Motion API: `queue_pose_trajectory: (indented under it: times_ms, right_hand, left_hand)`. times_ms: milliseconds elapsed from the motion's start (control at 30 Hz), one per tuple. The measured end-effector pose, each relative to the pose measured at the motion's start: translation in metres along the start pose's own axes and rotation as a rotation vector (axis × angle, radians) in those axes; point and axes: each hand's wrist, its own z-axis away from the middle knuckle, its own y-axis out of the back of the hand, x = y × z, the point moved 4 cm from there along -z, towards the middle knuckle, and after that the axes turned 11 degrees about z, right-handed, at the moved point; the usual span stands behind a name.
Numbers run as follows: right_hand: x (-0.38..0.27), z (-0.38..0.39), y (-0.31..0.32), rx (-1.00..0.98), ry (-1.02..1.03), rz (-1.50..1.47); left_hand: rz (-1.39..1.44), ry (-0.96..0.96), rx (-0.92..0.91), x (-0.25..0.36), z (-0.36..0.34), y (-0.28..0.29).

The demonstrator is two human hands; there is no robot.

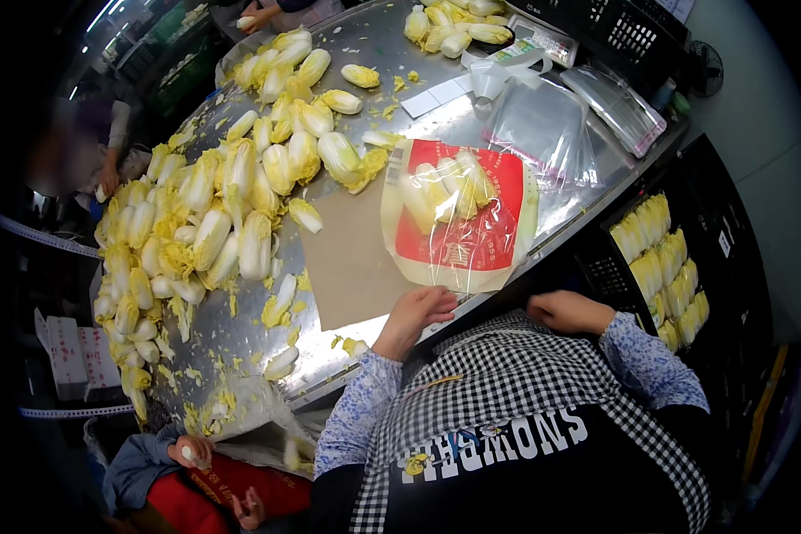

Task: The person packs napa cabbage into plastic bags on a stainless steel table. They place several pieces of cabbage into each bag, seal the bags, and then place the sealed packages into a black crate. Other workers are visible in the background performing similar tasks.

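Observation:
On the steel table, a red-and-cream bag holding several pale baby cabbages under clear plastic lies partly over a brown board. My left hand is just below the bag's near edge, fingers apart, with nothing visible in it. My right hand is at the table's near edge by my checked apron, right of the other, fingers curled; whatever they may hold is hidden.
Loose cabbages heap along the left. Clear bags, a scale and black crates stand at back right. A crate of packed cabbages is below right. Co-workers' hands show at lower left and upper left.

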Motion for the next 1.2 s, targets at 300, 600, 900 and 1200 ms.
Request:
queue_pose_trajectory:
  times_ms: [300, 600, 900, 1200]
  right_hand:
    - [-0.086, -0.062, 0.043, 0.541, 0.16, 0.03]
    - [-0.089, -0.117, 0.018, 0.449, 0.165, -0.086]
    - [-0.093, -0.108, 0.019, 0.391, 0.157, -0.075]
    - [0.118, 0.091, -0.087, -0.13, -0.352, 0.146]
  left_hand:
    - [0.065, 0.002, -0.014, 0.009, 0.004, -0.01]
    - [0.227, -0.054, -0.004, 0.009, 0.009, -0.022]
    - [0.335, -0.026, 0.003, -0.008, -0.008, -0.013]
    - [0.337, 0.026, -0.018, -0.005, -0.003, -0.023]
